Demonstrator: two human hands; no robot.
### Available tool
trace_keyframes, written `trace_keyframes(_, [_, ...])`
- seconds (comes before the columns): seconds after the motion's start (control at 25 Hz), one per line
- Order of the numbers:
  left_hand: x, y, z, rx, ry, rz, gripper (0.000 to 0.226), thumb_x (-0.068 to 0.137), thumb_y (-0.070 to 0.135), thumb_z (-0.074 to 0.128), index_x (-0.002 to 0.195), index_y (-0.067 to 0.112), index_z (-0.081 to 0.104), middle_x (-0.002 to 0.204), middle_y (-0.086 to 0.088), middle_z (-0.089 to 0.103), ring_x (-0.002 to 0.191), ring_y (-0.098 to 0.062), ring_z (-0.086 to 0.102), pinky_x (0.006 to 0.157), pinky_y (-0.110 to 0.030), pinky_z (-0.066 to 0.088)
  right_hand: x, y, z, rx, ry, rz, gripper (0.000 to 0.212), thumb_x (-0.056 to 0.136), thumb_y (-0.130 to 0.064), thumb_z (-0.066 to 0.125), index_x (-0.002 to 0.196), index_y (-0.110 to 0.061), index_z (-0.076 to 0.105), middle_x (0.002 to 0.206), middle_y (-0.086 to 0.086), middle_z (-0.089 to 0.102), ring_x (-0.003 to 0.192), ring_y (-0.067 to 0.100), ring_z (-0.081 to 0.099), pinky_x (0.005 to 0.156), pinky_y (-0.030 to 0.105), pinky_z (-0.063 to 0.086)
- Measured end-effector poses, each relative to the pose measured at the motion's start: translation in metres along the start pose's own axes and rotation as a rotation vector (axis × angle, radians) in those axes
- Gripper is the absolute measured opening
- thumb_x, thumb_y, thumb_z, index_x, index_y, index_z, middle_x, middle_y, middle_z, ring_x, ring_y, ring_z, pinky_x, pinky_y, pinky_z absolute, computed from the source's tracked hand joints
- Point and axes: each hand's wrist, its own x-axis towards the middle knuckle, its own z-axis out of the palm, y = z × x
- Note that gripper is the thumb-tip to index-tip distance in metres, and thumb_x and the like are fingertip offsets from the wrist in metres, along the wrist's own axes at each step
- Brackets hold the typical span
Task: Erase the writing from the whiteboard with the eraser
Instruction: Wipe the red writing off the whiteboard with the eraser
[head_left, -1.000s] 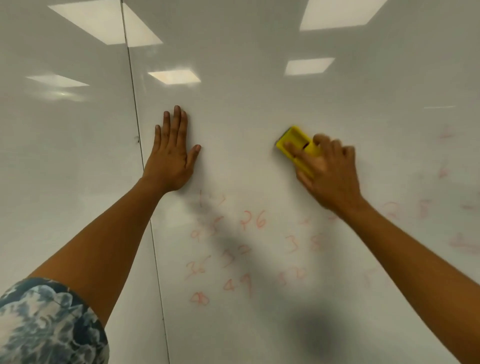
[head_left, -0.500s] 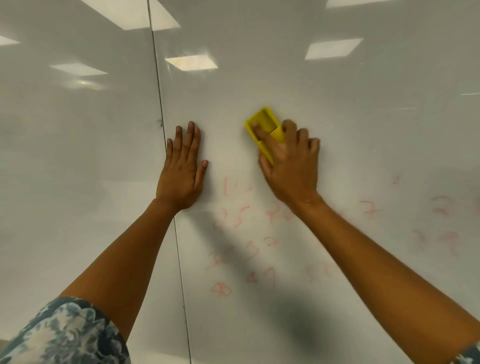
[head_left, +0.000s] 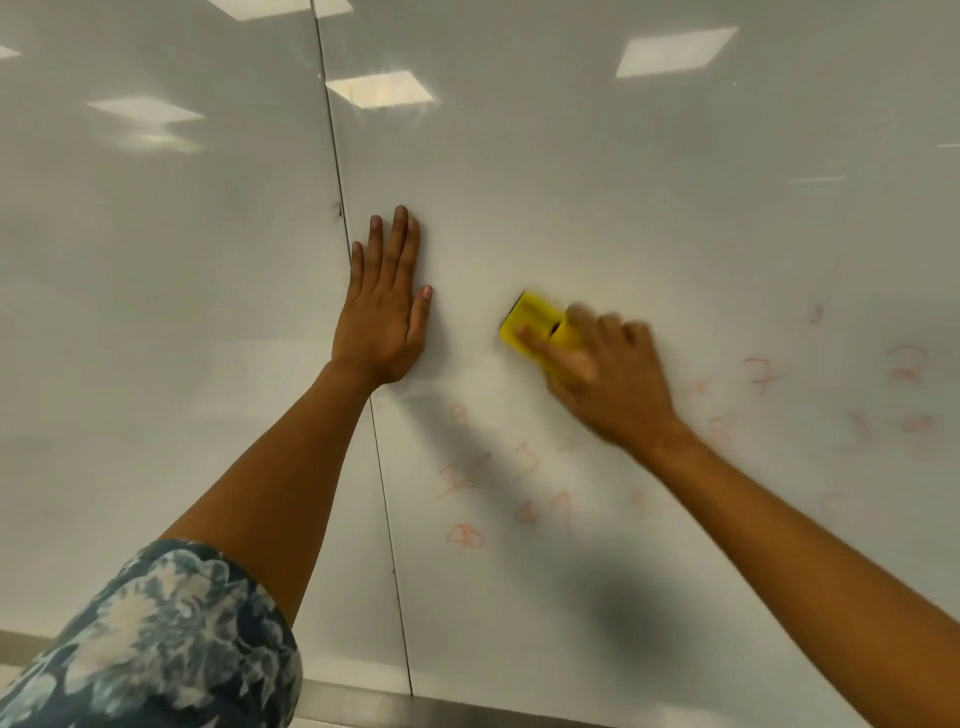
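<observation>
A glossy whiteboard (head_left: 597, 182) fills the view. Faint red numbers (head_left: 524, 488) sit smeared on its lower middle, and more red digits (head_left: 906, 366) lie at the right. My right hand (head_left: 610, 382) grips a yellow eraser (head_left: 532, 322) and presses it flat on the board, just above the middle numbers; the hand is motion-blurred. My left hand (head_left: 387, 306) lies flat on the board with fingers spread, left of the eraser and beside a vertical panel seam (head_left: 363, 374).
A metal ledge (head_left: 363, 704) runs along the board's bottom edge. Ceiling lights reflect in the upper board. A patterned blue sleeve (head_left: 156, 644) covers my left upper arm at the bottom left.
My right hand has swept the eraser left, then down and back to the right. The top rows of the middle numbers are wiped away or fainter. My left hand stays planted.
</observation>
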Motion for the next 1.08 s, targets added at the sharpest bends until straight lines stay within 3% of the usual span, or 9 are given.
trace_keyframes(0.16, [-0.001,-0.003,0.004,-0.011,0.048,0.026,0.066,0.109,0.030,0.032,0.166,0.005,0.008,0.174,-0.013,0.003,0.161,-0.033,-0.004,0.129,-0.035,-0.014,0.067,0.013,-0.006,-0.032,0.062,0.385,0.049,0.095,-0.039,0.045,0.143,-0.044,0.036,0.122,0.011,0.053,0.087,0.031,0.050,0.072,0.039,0.032])
trace_keyframes(0.4, [0.001,-0.006,0.008,-0.027,0.098,0.054,0.065,0.109,0.027,0.036,0.164,0.002,0.012,0.173,-0.018,0.008,0.160,-0.038,0.002,0.128,-0.034,-0.014,0.075,-0.022,0.000,0.016,0.053,0.433,0.047,0.097,-0.039,0.041,0.144,-0.043,0.037,0.122,0.011,0.057,0.087,0.030,0.052,0.072,0.038,0.037])
trace_keyframes(0.64, [-0.002,-0.009,0.009,-0.117,0.112,0.057,0.062,0.109,0.026,0.031,0.163,-0.001,0.015,0.172,-0.021,0.011,0.159,-0.040,0.003,0.128,-0.036,-0.011,0.041,-0.063,0.013,0.063,-0.013,0.155,0.052,0.092,-0.038,0.048,0.144,-0.040,0.040,0.127,0.013,0.056,0.085,0.030,0.049,0.070,0.038,0.030])
trace_keyframes(0.88, [-0.021,-0.002,0.023,-0.128,0.149,-0.004,0.063,0.109,0.029,0.029,0.164,0.000,0.016,0.172,-0.020,0.013,0.159,-0.039,0.004,0.129,-0.045,-0.006,-0.031,-0.140,0.034,0.146,-0.065,-0.140,0.049,0.084,-0.029,0.059,0.133,-0.035,0.056,0.120,0.012,0.063,0.083,0.027,0.050,0.068,0.036,0.032])
trace_keyframes(1.08, [-0.048,-0.004,0.035,-0.093,0.114,-0.021,0.065,0.109,0.027,0.037,0.164,0.001,0.013,0.172,-0.020,0.010,0.159,-0.039,0.002,0.129,-0.046,-0.006,-0.114,-0.178,0.047,0.101,-0.247,-0.549,0.056,0.082,-0.037,0.063,0.136,-0.033,0.050,0.124,0.004,0.060,0.086,0.021,0.056,0.068,0.031,0.039])
